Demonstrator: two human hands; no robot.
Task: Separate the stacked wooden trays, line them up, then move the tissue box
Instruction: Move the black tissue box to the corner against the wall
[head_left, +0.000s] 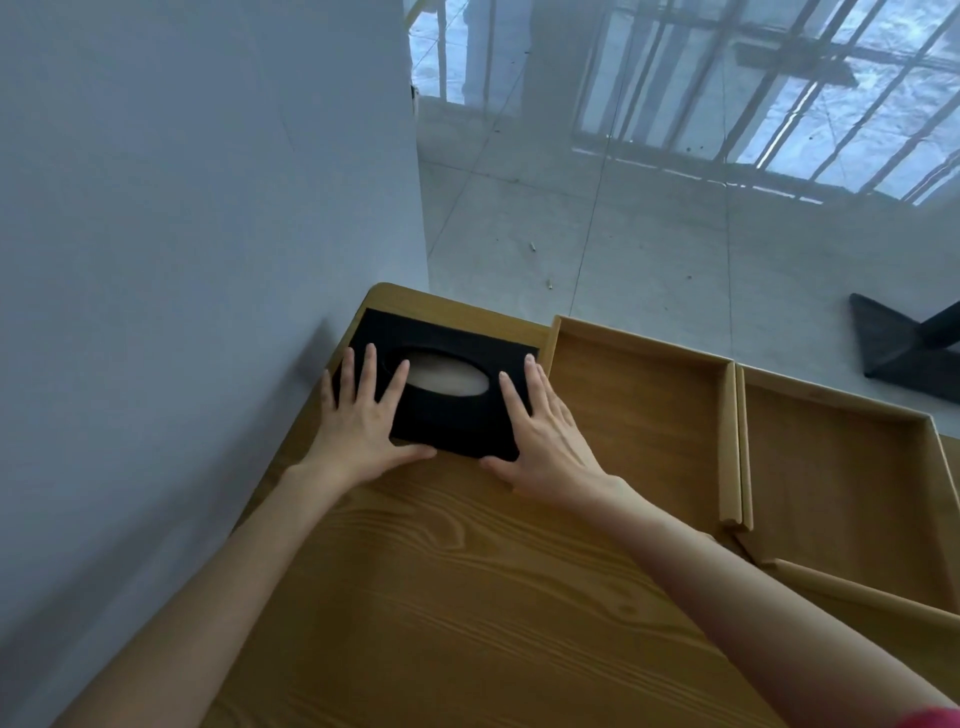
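Note:
A black tissue box (457, 421) with an oval opening on top stands at the far left corner of the wooden table (441, 597). My left hand (361, 423) lies on its left end, fingers spread over the top and thumb along its near edge. My right hand (543, 431) holds its right end the same way. Right of the box two shallow wooden trays lie side by side, touching: one tray (639, 410) next to the box, the other tray (831, 478) further right. A third tray's rim (857, 597) shows at the near right.
A pale wall (182, 260) runs close along the table's left edge. Beyond the table's far edge lies a tiled floor (649, 234), with a black table base (904, 348) at the right and a barred window above.

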